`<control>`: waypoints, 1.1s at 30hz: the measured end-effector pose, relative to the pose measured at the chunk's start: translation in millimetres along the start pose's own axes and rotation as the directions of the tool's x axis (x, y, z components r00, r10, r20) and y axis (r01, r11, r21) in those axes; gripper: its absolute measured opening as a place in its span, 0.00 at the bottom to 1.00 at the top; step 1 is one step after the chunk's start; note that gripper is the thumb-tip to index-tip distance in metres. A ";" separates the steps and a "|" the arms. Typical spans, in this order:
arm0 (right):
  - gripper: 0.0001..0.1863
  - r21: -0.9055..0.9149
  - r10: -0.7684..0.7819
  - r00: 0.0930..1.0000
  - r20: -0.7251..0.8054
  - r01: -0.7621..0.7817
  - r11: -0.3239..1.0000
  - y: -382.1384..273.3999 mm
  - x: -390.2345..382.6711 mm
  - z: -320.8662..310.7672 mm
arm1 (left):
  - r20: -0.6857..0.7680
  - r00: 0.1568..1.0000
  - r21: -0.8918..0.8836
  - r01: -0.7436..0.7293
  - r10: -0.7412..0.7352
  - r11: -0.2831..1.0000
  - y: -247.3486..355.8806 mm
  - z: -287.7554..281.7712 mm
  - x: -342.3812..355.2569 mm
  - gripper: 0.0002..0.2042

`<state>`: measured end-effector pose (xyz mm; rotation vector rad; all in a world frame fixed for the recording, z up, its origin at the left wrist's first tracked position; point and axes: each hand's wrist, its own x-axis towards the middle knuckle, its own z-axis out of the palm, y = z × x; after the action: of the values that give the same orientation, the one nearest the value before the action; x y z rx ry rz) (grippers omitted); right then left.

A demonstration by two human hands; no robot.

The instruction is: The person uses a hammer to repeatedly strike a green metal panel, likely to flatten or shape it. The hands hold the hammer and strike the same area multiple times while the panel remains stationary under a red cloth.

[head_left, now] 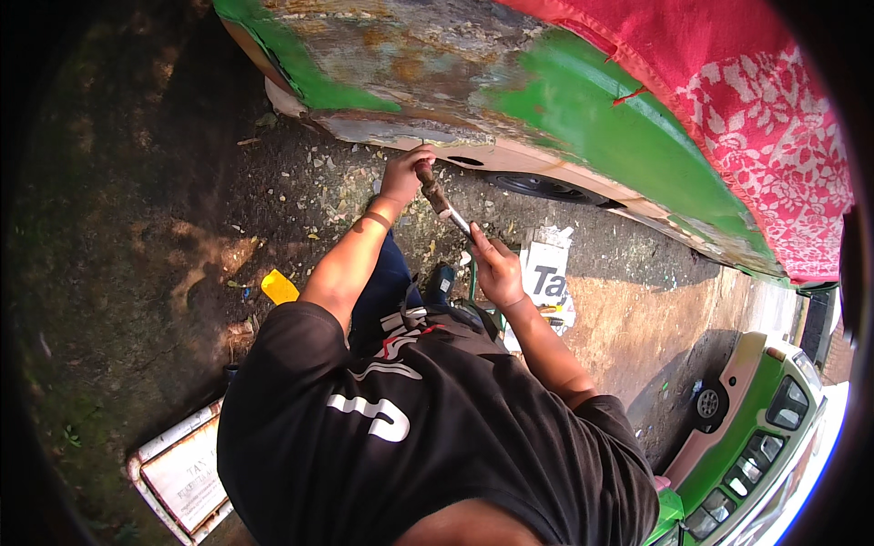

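Observation:
My right hand (497, 268) is closed around the metal handle of a hammer (436, 195), whose worn brown head points up and left. Close by that head, my left hand (399, 179) is closed at the lower edge of a vehicle's body panel (428, 68). What its fingers grip is hidden by the hand and the hammer head. Bare, rusty, scraped patches and green paint cover the panel, with a pale beige strip along its bottom. The hammer head overlaps my left fingertips in view, so I cannot tell whether they touch.
A red floral cloth (756, 136) drapes over the vehicle, above its wheel (551, 188). Printed paper (548, 273) and a yellow piece (279, 288) lie on the debris-strewn ground. A framed sign (177, 469) is at lower left; a green van (746, 437) stands at lower right.

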<state>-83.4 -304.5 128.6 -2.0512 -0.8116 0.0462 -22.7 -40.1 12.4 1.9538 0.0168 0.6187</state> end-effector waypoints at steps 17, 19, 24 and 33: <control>0.23 0.085 0.245 0.969 0.018 -0.246 0.966 -9.5 -6.4 -15.4 | 0.143 0.990 -0.033 0.009 -0.004 0.999 5.8 -3.3 -12.8 0.21; 0.23 0.065 0.287 0.957 0.051 -0.290 0.955 -11.0 -5.9 -18.2 | 0.098 0.994 -0.011 -0.038 0.039 0.999 -2.5 -2.9 -15.1 0.20; 0.23 0.048 0.265 0.963 0.052 -0.267 0.962 -7.5 -8.2 -17.2 | 0.084 0.996 -0.055 0.008 -0.004 0.998 -4.8 -0.3 -17.3 0.18; 0.26 -0.170 0.072 0.997 0.033 -0.066 0.983 6.8 4.1 12.5 | -0.048 0.983 -0.115 0.173 -0.179 0.978 -7.8 0.2 1.0 0.08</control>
<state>-80.7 -295.6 117.1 -2.2446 -0.7911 0.0578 -19.8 -36.4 6.1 1.8045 0.1869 0.5473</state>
